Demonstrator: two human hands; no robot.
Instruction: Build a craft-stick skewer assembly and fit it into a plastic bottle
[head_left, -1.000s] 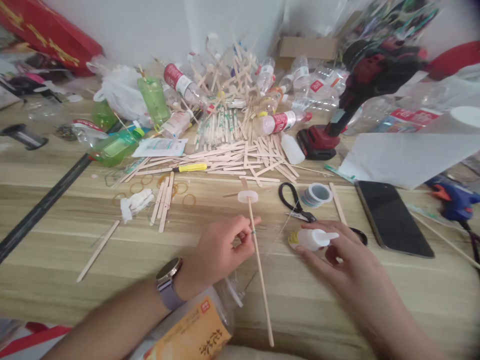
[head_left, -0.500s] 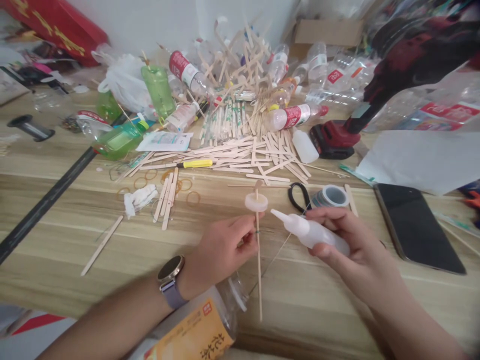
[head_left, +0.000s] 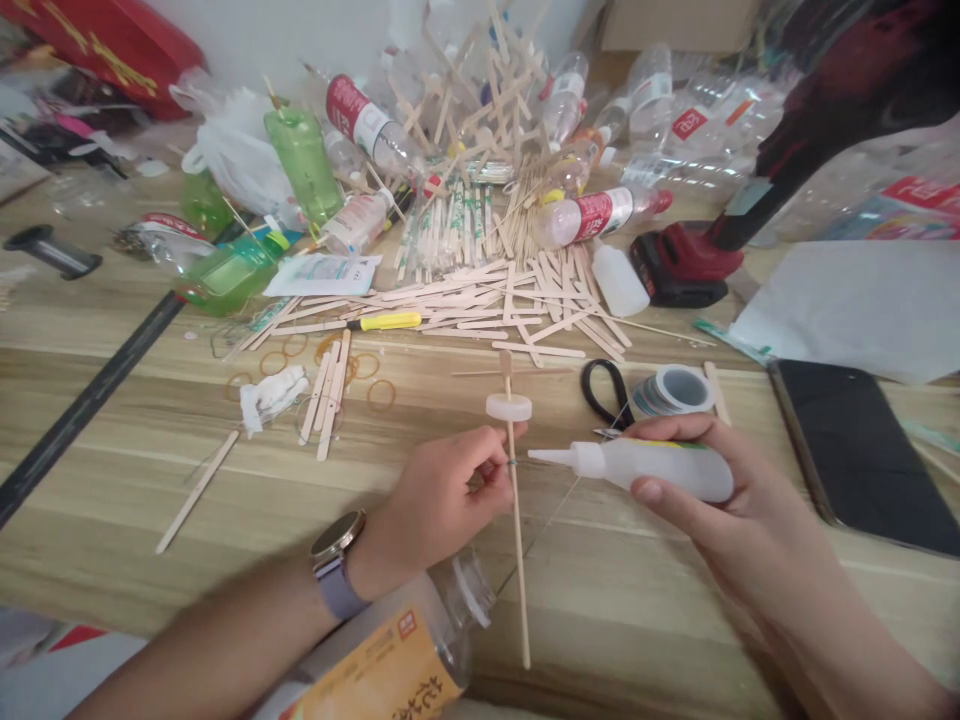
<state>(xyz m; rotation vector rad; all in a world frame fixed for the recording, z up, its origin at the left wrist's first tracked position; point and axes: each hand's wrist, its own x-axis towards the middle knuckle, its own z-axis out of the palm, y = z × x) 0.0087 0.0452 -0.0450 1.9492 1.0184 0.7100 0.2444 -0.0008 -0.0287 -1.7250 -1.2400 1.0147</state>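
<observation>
A thin wooden stick [head_left: 519, 560] stands nearly upright in view, pinched by my left hand [head_left: 457, 490] near its upper part. Around the stick, above my fingers, sits a white plastic cap [head_left: 509, 407], and a small flat wooden piece is at its top. A thin thread [head_left: 553, 512] runs from near my fingertips down past the stick. My right hand [head_left: 720, 500] is wrapped round a white glue bottle [head_left: 652, 468], whose nozzle points left at the stick, just short of it. Under my left wrist lies a clear bottle with an orange label [head_left: 382, 665].
Scissors [head_left: 602, 392], a thread spool [head_left: 675, 390] and a black phone [head_left: 862, 450] lie on the right. Behind are piled wooden sticks [head_left: 480, 300], a yellow-handled knife [head_left: 390, 321], plastic bottles and a red-black power tool [head_left: 690, 262]. Rubber bands and crumpled white tissue [head_left: 274, 397] lie left.
The glue bottle in my right hand has turned from tilted to nearly level, and its nozzle has come lower and closer to the stick. My left hand keeps its pinch.
</observation>
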